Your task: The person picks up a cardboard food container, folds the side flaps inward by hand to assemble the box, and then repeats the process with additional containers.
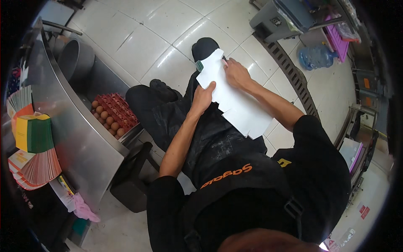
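Note:
A flat white cardboard box blank point(243, 110) with notched edges and flaps lies across my lap, plain side up. A small piece of green print shows at its far left edge. My left hand point(203, 98) grips the near left edge, thumb on top and the other fingers hidden beneath. On the far right side, my right hand point(237, 74) is closed with its fingertips pinched at a flap's edge. My dark apron and trousers lie under the cardboard.
To the left stands a steel table point(90, 115) with folded orange, yellow and green cartons point(34, 133). Below it are brown eggs on a red tray point(119, 107) and a big metal pot point(77, 61). A floor drain grate point(289, 67) and a blue water jug point(315, 57) are at right.

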{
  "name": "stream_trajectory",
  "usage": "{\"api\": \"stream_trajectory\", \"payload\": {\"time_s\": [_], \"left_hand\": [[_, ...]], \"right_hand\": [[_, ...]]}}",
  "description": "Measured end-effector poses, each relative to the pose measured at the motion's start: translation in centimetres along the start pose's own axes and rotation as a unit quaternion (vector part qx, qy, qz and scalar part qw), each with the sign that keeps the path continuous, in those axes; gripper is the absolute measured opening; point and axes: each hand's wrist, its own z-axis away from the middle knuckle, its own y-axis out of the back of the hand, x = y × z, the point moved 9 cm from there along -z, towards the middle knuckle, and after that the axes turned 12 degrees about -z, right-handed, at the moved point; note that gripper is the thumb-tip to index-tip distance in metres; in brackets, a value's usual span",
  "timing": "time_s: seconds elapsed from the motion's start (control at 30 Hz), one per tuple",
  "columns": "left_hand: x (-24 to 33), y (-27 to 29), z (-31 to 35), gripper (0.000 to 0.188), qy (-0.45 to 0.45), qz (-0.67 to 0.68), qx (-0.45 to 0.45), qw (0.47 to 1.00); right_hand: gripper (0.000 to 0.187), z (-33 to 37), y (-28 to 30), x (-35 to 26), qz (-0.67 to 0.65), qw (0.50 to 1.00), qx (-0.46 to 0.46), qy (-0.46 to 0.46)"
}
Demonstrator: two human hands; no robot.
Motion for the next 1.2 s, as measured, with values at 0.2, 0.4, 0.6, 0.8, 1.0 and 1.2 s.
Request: {"api": "stream_trajectory", "payload": {"time_s": [0.2, 0.4, 0.6, 0.8, 1.0, 1.2], "left_hand": [[0.2, 0.3, -0.2, 0.040, -0.005, 0.050, 0.012, 0.999], [0.0, 2.0, -0.6, 0.039, 0.002, 0.063, 0.029, 0.998], [1.9, 3.1, -2.8, 0.042, -0.008, -0.119, 0.007, 0.993], [4.3, 2.9, -4.3, 0.045, -0.014, -0.372, 0.009, 0.928], [5.9, -1.1, -4.4, 0.047, -0.102, -0.569, 0.027, 0.816], [4.9, 0.7, -6.0, 0.073, 0.038, -0.556, -0.008, 0.830]], "right_hand": [[0.071, 1.4, -1.3, -1.7, 0.053, 0.980, 0.167, 0.095], [0.071, 0.0, -0.6, -1.4, -0.065, 0.996, 0.030, 0.054], [0.045, 0.7, 1.8, -0.5, -0.041, 0.994, -0.095, 0.025], [0.038, 3.4, 3.4, -1.4, -0.013, 0.996, -0.042, 0.083], [0.037, 5.0, 3.9, -2.5, -0.110, 0.991, -0.019, 0.074], [0.040, 3.0, 3.4, 0.2, -0.148, 0.986, -0.011, 0.070]]}}
